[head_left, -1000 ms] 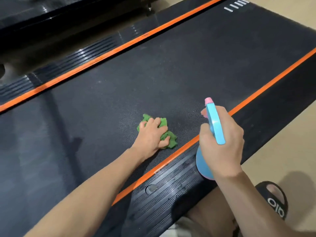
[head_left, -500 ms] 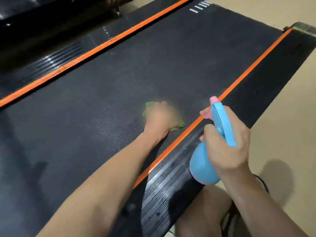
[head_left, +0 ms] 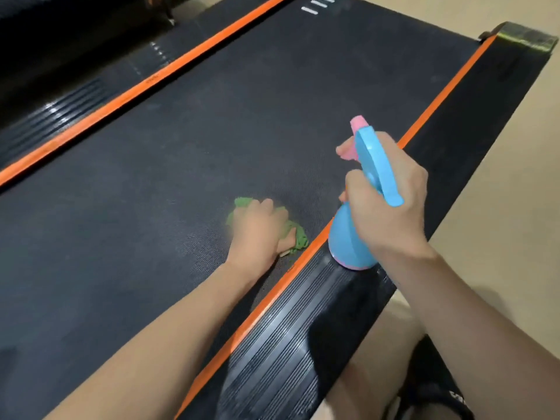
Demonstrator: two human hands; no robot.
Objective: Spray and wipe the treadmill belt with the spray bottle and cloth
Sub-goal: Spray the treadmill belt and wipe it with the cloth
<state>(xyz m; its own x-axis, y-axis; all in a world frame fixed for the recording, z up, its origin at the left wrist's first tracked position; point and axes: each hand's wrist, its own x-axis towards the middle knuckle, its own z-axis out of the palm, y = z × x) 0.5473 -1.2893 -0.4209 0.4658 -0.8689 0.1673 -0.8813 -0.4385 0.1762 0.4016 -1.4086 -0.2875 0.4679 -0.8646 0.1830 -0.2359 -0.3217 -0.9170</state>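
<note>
A: What is hiding under the left hand (head_left: 257,230)?
B: Most of the green cloth (head_left: 298,237); the curled fingers are gripping it, motion is blurring them, and only crumpled edges are showing beyond the knuckles and by the thumb.

A: And the right hand (head_left: 391,195)?
B: It is wrapping round the neck of the blue spray bottle (head_left: 348,241), a fingertip sitting at the pink trigger; the palm is covering the neck.

A: Where is there room?
B: The textured black treadmill belt (head_left: 212,140) is stretching wide ahead and left of the cloth. Just right of it is running an orange stripe (head_left: 312,250), then the ribbed side rail (head_left: 288,344) under the bottle's rounded base.
</note>
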